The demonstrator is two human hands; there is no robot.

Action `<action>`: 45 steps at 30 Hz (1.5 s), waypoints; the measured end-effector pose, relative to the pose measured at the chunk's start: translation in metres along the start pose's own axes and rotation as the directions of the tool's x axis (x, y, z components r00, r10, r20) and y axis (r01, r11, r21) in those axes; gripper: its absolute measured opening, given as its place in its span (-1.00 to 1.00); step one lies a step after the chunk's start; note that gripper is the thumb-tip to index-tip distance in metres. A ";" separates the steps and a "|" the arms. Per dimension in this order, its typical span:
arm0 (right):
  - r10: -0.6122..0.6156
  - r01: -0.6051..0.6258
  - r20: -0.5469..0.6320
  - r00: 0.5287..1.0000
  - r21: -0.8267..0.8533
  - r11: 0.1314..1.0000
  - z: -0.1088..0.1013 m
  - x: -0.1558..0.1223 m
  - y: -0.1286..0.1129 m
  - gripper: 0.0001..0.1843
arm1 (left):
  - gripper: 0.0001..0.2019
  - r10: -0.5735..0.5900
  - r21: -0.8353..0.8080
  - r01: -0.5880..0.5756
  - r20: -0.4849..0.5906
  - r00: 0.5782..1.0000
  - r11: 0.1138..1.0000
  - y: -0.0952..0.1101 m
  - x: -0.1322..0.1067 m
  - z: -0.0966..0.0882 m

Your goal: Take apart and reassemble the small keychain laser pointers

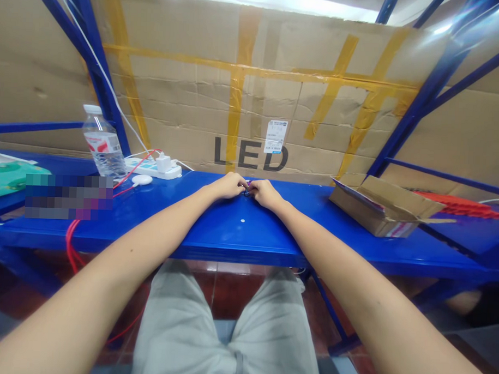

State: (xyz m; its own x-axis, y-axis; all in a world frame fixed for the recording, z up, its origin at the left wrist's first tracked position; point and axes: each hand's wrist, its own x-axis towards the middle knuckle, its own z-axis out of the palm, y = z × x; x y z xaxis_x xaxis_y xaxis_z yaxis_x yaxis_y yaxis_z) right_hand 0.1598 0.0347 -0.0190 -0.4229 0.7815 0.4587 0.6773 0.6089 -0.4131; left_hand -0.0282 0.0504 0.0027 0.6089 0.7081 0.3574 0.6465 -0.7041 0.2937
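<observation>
Both my arms reach forward over a blue metal table (pixel 215 235). My left hand (pixel 230 185) and my right hand (pixel 264 192) meet at the table's far middle, fingers curled and pinched together. Between the fingertips sits a small dark object (pixel 246 191), too small to name. Both hands grip it from either side. A tiny white dot (pixel 243 220) lies on the table just in front of the hands.
A plastic water bottle (pixel 103 144) stands at the left, beside a white power strip (pixel 154 166) with red and white cables. An open cardboard box (pixel 382 207) lies at the right. A taped cardboard wall marked LED (pixel 250 154) backs the table. Blue rack struts frame both sides.
</observation>
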 end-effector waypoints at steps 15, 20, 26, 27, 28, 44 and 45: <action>-0.006 0.009 0.025 1.000 -0.128 0.992 0.001 0.002 0.001 -0.78 | -0.77 -0.069 -0.018 0.070 0.043 0.997 0.997 0.005 -0.003 -0.004; 0.041 -0.047 -0.070 0.997 -0.085 0.995 -0.001 0.003 0.005 -0.81 | -0.83 -0.200 -0.321 0.186 -0.013 0.980 0.929 -0.005 0.002 -0.005; 0.168 -0.144 -0.209 0.963 0.128 0.981 -0.010 0.003 0.009 -0.91 | -0.89 -0.383 -0.729 0.230 -0.047 0.923 0.645 -0.012 0.008 -0.006; 0.188 -0.154 -0.209 0.960 0.167 0.974 -0.012 0.003 0.009 -0.92 | -0.88 -0.389 -0.759 0.208 -0.064 0.919 0.617 -0.011 0.009 -0.006; 0.204 -0.162 -0.202 0.958 0.208 0.965 -0.013 0.002 0.008 -0.94 | -0.87 -0.392 -0.774 0.186 -0.087 0.916 0.606 -0.011 0.009 -0.006; 0.222 -0.156 0.017 0.975 0.763 0.627 -0.024 0.000 0.004 -0.85 | -0.79 -0.153 -0.661 -0.037 -0.227 0.962 0.750 0.012 0.005 -0.012; 0.210 -0.178 0.063 0.976 0.783 0.595 -0.024 -0.001 0.002 -0.85 | -0.79 -0.140 -0.659 -0.043 -0.223 0.965 0.751 0.013 0.005 -0.012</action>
State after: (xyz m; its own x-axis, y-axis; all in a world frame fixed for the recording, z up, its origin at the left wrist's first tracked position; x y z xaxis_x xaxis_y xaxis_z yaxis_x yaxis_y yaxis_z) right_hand 0.1763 0.0323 -0.0011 -0.3079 0.8990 0.3114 0.0069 0.3294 -0.9442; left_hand -0.0224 0.0443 0.0190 0.3946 0.7701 0.5011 0.1560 -0.5936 0.7895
